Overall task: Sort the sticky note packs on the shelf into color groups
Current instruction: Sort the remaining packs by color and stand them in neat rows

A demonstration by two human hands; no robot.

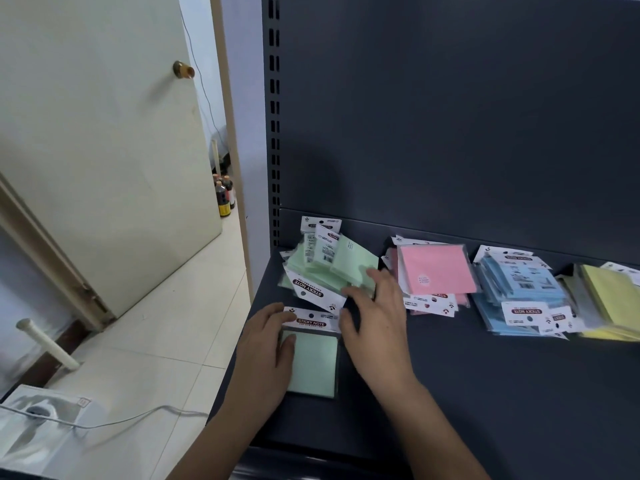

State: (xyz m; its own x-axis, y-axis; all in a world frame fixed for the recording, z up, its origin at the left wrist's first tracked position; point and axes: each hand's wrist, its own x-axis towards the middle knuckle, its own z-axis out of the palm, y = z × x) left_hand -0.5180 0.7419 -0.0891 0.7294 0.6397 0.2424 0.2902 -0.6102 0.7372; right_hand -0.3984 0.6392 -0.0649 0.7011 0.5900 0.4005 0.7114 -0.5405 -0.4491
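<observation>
Left hand (266, 344) is gripping one green sticky note pack (315, 365) near shelf's (485, 393) left edge, right hand (377, 317), fingers relaxed, touching green pile (322, 268), one of four.

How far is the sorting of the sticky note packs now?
Done: green pile, pink pile, blue pile and yellow pile lie grouped on the shelf. In hand: left hand holds one loose green pack; right hand touches the green pile. Left: adding that pack.

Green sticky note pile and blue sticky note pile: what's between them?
In the head view, a stack of pink sticky note packs lies between them; the right hand touches the green pile.
</observation>
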